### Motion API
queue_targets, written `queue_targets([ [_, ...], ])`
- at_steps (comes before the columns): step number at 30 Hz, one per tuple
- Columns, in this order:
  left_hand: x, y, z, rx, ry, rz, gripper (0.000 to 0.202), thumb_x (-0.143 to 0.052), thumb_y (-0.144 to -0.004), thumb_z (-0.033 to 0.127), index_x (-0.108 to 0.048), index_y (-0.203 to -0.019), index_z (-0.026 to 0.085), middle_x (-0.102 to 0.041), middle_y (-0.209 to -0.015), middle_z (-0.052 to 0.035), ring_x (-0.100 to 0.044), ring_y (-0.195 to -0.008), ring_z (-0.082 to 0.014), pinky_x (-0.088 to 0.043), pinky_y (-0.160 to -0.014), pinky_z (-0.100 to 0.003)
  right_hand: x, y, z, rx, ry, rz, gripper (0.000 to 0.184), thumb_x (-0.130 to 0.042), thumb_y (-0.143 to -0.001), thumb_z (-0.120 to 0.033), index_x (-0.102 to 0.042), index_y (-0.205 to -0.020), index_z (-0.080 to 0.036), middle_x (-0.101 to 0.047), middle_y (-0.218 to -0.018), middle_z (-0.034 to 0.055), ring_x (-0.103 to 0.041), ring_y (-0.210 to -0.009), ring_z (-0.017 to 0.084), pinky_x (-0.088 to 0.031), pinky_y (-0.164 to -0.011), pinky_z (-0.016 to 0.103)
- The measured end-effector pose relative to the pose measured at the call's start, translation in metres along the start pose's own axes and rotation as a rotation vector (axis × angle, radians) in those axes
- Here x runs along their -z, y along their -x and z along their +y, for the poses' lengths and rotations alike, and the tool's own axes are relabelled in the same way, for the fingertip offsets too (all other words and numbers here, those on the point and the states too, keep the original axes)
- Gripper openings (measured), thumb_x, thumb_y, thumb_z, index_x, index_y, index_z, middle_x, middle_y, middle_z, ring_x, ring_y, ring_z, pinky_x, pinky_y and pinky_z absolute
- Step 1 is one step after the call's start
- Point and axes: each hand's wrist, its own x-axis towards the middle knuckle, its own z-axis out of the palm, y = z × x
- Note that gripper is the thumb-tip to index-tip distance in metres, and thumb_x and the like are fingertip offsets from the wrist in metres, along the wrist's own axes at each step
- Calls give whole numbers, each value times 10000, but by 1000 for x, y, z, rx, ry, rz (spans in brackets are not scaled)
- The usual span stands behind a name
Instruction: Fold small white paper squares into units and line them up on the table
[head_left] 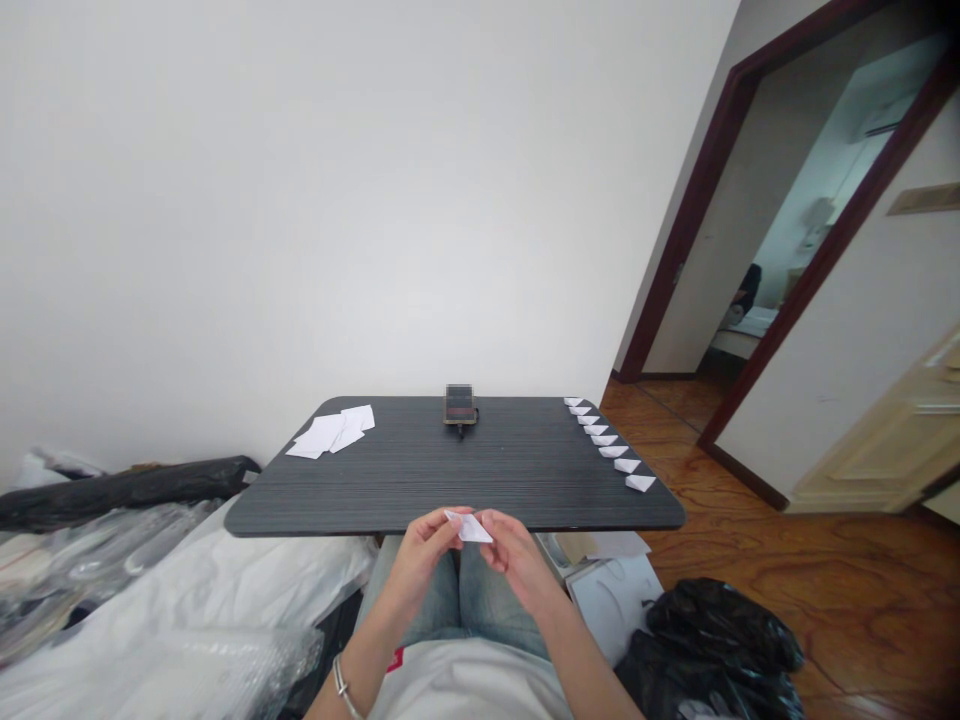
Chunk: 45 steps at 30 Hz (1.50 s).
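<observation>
While left hand (427,552) and right hand (516,558) pinch folded white paper (470,528) by dark table (450,490), paper triangles (604,438) lining its edge, wooden floor (847,590) beside; black bag (709,650), contents hidden

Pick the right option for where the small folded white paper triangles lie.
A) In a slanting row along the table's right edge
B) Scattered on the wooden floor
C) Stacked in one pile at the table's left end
A. The small folded white paper triangles stand apart in a slanting line along the right edge of the dark wood-grain tabletop.
</observation>
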Motion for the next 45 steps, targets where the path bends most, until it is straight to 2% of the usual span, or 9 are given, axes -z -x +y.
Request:
queue_targets([
  [3,0,-2,1,-11,50,68,263,-683,-708,302,-716,-918,147,-678,-768,-37,-529,-627,-108,-417,-650,-228,4,1,-4,316,294,107,241,-669,-717,-329,-596,-900,-191,-534,-708,-13,-458,-498,80,-284,-390,170],
  [6,-1,-3,1,-15,88,116,265,-694,-699,293,-714,-920,148,-686,-808,-41,-545,-647,-107,-426,-664,-222,11,3,-8,578,684,66,176,-676,-729,-257,-635,-893,-209,-544,-839,25,-532,-629,120,-368,-454,196],
  [13,-4,-10,-4,-4,82,97,294,-696,-694,295,-702,-942,136,-673,-769,-41,-562,-665,-124,-446,-670,-235,22,2,-7,897,1195,63,176,-486,-884,-179,-660,-874,-204,-546,-747,27,-515,-588,114,-402,-525,212],
  [17,-8,-17,-8,42,34,52,325,-682,-703,318,-687,-975,139,-668,-784,-48,-576,-691,-134,-461,-686,-246,30,-2,-6,876,1284,85,247,-425,-900,-130,-652,-835,-202,-553,-727,30,-536,-628,125,-409,-570,216],
  [21,-1,-30,-10,-1,-119,52,446,-658,-712,370,-612,-1115,185,-647,-968,-67,-608,-808,-169,-476,-699,-254,51,-13,-18,851,1284,128,228,-430,-900,-145,-634,-814,-198,-585,-746,37,-565,-689,146,-419,-622,235],
  [25,28,-56,-10,-139,-392,123,446,-624,-723,392,-599,-1107,164,-618,-1066,-94,-604,-887,-189,-476,-781,-289,90,-30,-47,723,1297,180,183,-467,-877,-169,-611,-767,-192,-615,-725,27,-582,-700,163,-427,-651,253],
  [29,62,-86,-8,-206,-697,154,352,-588,-735,377,-636,-1018,173,-638,-1014,-80,-596,-942,-226,-483,-796,-337,137,-54,-81,574,1379,146,148,-504,-845,-194,-619,-751,-201,-650,-734,11,-598,-675,164,-427,-602,242],
  [33,79,-110,-4,-185,-859,125,336,-544,-762,386,-634,-1018,188,-645,-1050,-72,-606,-959,-236,-489,-808,-354,176,-83,-111,541,1483,153,155,-528,-822,-187,-644,-719,-202,-622,-739,17,-585,-700,167,-419,-644,255],
  [45,89,-140,-5,-209,-1040,41,277,-517,-795,407,-662,-971,249,-661,-1065,-53,-602,-988,-235,-514,-750,-323,259,-207,-175,425,1685,214,133,-556,-792,-192,-671,-725,-193,-647,-743,14,-572,-670,152,-389,-619,230],
])
